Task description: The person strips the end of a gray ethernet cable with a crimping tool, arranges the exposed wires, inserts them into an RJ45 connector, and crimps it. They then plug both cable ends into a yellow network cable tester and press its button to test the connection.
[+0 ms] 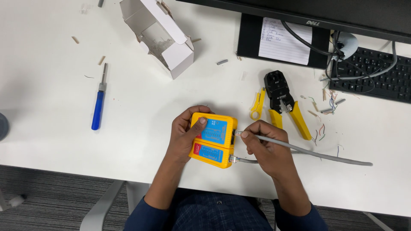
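Observation:
My left hand (185, 132) grips a yellow cable tester (212, 139) with blue and red face panels, thumb resting on its top. My right hand (263, 147) pinches the plug end of a grey network cable (325, 155) right at the tester's upper right-side port. A second plug of grey cable (244, 161) sits in the lower port and runs under my right hand. The tester rests near the front edge of the white desk (64, 128).
A yellow-handled crimping tool (284, 102) and a small yellow stripper (257, 104) lie behind my right hand. A blue-handled screwdriver (99, 105) is at left, an open white carton (160, 36) at back. Keyboard (376, 75), monitor stand with notepaper (284, 40), wire scraps (323, 107).

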